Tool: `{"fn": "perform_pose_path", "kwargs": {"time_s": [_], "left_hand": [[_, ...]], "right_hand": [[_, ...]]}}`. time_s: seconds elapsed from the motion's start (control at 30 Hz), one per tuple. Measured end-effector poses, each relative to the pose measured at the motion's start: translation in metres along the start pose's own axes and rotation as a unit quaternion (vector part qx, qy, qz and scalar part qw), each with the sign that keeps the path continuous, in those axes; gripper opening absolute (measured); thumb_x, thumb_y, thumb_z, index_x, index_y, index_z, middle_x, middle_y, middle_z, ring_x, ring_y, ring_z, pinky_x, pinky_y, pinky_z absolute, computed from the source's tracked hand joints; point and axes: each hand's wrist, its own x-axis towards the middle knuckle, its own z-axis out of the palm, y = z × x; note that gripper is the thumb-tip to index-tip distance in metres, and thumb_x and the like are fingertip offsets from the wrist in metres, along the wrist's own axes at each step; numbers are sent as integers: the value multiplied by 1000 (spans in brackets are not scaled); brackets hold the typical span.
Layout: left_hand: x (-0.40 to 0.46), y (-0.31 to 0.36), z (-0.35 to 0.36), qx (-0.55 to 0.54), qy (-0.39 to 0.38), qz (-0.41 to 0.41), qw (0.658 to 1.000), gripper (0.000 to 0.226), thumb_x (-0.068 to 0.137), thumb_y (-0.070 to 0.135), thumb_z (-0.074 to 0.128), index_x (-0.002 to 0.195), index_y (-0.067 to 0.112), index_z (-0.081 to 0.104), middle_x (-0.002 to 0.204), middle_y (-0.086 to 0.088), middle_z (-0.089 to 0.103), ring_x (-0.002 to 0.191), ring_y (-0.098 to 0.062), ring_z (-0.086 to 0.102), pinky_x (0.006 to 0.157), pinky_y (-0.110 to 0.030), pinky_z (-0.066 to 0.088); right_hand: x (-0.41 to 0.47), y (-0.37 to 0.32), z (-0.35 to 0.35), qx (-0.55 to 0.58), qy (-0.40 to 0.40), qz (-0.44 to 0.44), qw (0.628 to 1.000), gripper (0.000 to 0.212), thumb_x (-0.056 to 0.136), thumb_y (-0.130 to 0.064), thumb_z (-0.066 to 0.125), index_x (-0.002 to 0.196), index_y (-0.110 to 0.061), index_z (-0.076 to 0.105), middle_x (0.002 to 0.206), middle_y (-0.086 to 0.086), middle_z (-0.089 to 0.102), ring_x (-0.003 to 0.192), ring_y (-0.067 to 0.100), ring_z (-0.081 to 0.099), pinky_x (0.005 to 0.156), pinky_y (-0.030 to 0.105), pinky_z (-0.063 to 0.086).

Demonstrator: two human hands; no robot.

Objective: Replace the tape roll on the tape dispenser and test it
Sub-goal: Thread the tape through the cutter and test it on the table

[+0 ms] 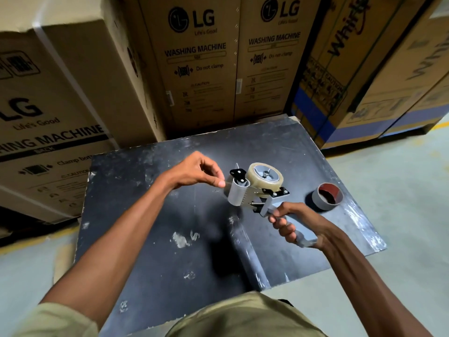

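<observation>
I hold one tape dispenser at the centre of the frame, above a dark, scuffed, matte board. The dispenser has a grey body, black brackets fixed with small screws, a curved grey front plate and a serrated metal edge. One roll of clear tape, glossy and cream-toned, sits on the dispenser's hub, its round face turned up toward me.

My right hand grips the grey handle at lower right of centre, fingers curled round it. My left hand, left of the dispenser, pinches a thin strip of clear tape between thumb and forefinger, just beside the front plate.

One empty cardboard core, a short grey cylinder with a reddish inner wall, lies on the board at right, apart from the dispenser.

Across the upper frame stand several brown corrugated cartons: three printed LG, and at least one printed Whirlpool at upper right.
</observation>
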Motion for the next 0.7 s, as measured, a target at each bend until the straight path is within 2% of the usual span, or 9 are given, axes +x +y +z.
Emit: {"fn": "perform_pose_path", "kwargs": {"time_s": [0.2,0.3,0.4,0.47,0.63,0.7], "left_hand": [[38,11,0,5,-75,-30,997,27,57,8,92,77,2,75,65,0,73,64,-8,67,65,-21,54],[49,8,2,-16,-120,-50,991,19,66,-8,85,75,5,74,63,2,71,62,-6,66,63,-18,53],[60,-2,5,-49,-155,-68,984,19,63,0,88,67,15,76,63,0,68,62,-8,63,62,-18,52],[65,-12,8,-87,-139,-81,983,14,62,7,87,67,14,76,63,-2,66,62,-11,60,63,-20,54],[64,-34,9,-77,-84,-88,990,11,69,15,88,71,16,78,73,-5,71,72,-12,62,71,-26,53],[61,-44,9,-102,-22,-90,990,24,69,32,89,78,13,78,84,-11,74,77,-14,64,76,-29,55]], "right_hand": [[-2,-9,-26,-21,-70,9,997,18,71,-19,69,76,-3,63,57,0,49,36,5,45,34,17,42],[0,-10,-33,-7,-92,20,996,16,73,-17,67,76,-2,63,56,0,49,35,4,45,33,18,43],[3,-12,-39,4,-105,27,994,23,66,-16,79,76,-2,63,56,0,50,35,5,48,33,18,44],[4,-13,-41,8,-107,31,994,30,61,-17,84,76,-2,63,56,0,51,36,5,49,33,18,44],[14,-14,-48,19,-99,48,994,25,65,-15,79,77,-2,62,56,0,52,36,5,49,34,18,44],[21,-14,-50,23,-87,54,995,33,56,-16,85,76,-2,63,55,-1,51,36,6,48,33,18,44]]}}
